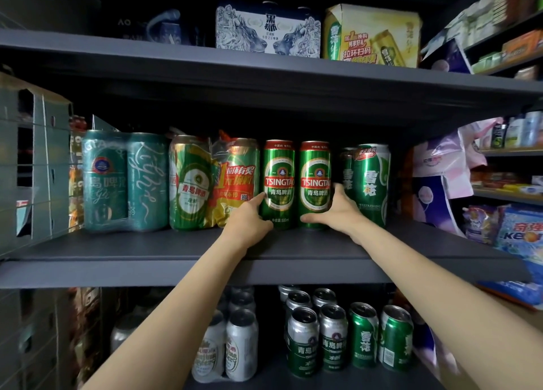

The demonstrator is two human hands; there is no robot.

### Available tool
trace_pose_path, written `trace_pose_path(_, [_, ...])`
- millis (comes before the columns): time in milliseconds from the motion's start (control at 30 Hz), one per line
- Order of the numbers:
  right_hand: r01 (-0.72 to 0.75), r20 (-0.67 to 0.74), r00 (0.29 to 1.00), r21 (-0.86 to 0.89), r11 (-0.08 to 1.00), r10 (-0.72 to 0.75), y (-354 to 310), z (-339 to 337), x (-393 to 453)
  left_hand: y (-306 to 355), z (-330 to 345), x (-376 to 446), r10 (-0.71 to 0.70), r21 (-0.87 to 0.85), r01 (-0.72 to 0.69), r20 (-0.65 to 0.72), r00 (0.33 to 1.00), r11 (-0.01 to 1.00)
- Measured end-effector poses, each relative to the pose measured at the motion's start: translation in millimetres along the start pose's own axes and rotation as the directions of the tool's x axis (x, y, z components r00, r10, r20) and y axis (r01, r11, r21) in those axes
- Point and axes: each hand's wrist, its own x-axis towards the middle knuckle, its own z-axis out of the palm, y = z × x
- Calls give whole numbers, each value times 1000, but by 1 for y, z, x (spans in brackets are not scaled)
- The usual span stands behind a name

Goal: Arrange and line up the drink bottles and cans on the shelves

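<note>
- Head view: two green cans stand upright side by side on the middle shelf (176, 251), set back from its front edge, labels facing out, probably so a shopper can read them.
- The left hand (249, 217) cups the outer side of the left can (278, 184), thumb lying up along its label; the fingers wrap behind it, out of sight.
- The right hand (338, 210) mirrors this on the right can (315, 184), thumb across the base at the front, fingers curled round the far side. Both hands grip their cans, pressing the pair together, I judge, to slide them as one into line.
- To the left sits a wrapped pack of cans (214, 184), just beside the left can; to the right a taller green can (371, 184) stands close by, so the pair fills the gap between.
- The lower shelf holds more cans (332, 336) in rows, seemingly already lined up.
</note>
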Motion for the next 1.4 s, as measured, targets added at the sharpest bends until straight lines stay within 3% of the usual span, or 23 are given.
trace_pose_path(333, [12,-53,998,-36,999,-14,-8,4,-6,2,2,-1,0,101,3,-25,1000,995])
trace_pose_path(433, [90,-315,945,-6,996,-88,-5,-19,-22,4,-1,-5,37,106,-20,-165,986,994])
trace_pose_path(500, [177,-561,804,-92,980,-198,8,-45,-30,8,1,-6,99,100,-77,-229,968,992])
trace_pose_path(533, [152,-609,770,-114,982,-189,17,-59,-30,11,4,-6,130,117,-105,-226,966,988])
trace_pose_path(600, [8,-530,847,-35,999,-26,37,-82,-22,19,15,-3,158,185,-129,-157,975,974])
trace_pose_path(633, [-65,-407,910,45,997,77,42,-86,-19,22,21,-1,150,226,-123,-104,983,966])
trace_pose_path(700, [-152,-204,965,82,985,166,49,-82,-13,24,32,3,122,303,-110,-23,992,947])
trace_pose_path(833, [-125,-158,980,-13,992,121,51,-73,-4,21,36,6,146,413,-100,-83,986,905])
trace_pose_path(1067, [-178,47,984,169,970,172,47,-56,12,24,38,1,239,606,-167,-40,970,777])
trace_pose_path(1400, [-195,141,977,299,934,159,46,-41,21,25,39,1,226,638,-164,-16,974,752])
